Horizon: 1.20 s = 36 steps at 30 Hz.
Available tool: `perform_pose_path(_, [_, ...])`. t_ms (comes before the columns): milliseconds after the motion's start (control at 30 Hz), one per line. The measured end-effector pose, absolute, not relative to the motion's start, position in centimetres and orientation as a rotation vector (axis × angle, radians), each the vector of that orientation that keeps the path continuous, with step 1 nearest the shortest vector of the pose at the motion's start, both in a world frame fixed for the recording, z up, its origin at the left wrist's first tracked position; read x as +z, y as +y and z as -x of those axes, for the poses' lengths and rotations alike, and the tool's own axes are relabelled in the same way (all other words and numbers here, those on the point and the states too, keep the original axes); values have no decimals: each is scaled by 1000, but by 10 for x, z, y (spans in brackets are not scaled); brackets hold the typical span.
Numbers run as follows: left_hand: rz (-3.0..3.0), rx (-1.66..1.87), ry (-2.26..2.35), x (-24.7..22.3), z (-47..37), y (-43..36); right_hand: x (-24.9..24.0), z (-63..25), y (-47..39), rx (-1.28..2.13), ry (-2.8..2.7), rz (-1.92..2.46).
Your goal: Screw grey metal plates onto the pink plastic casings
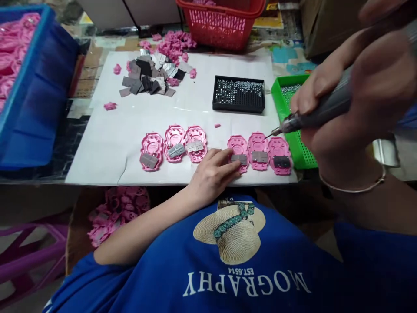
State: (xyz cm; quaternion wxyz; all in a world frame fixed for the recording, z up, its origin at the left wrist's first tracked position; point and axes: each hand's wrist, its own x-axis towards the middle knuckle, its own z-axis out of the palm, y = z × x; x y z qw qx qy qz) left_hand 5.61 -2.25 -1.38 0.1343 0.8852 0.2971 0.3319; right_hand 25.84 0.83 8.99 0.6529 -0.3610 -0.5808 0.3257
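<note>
Pink plastic shells (196, 134) in two trios, electric screwdriver (332, 101) at the right-hand one

A blue plastic bin (48, 108) at far left holds a heap of pink parts (26, 43). Behind the white sheet (185, 115), a red slatted basket (224, 32) has small pink pieces (204, 2) inside. Right of centre, a black tray (239, 108) carries many screws (228, 89); a green perforated basket (308, 152) beside it contains more.

All six shells lie near the sheet's front edge, each bearing a rectangular plate. The left hand (211, 171) lays its fingers on the leftmost shell of the right trio; its thumb is hidden, so whether it pinches cannot be told. The right hand (371, 95) is wrapped around the screwdriver, whose bit points towards that trio's middle shell; contact is unclear.
</note>
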Motion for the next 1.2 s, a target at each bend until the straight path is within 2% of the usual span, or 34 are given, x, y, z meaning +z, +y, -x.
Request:
perform_pose_path(167, [-2559, 980, 842, -16, -56, -23, 67, -210, 3, 771, -1228, 575])
perform_pose_path(333, [-2537, 981, 832, -17, -55, -22, 51, -201, 9, 870, -1263, 609])
perform_pose_path(1200, [-2501, 914, 854, -12, -57, -21, 40, -198, 10, 912, -1348, 628])
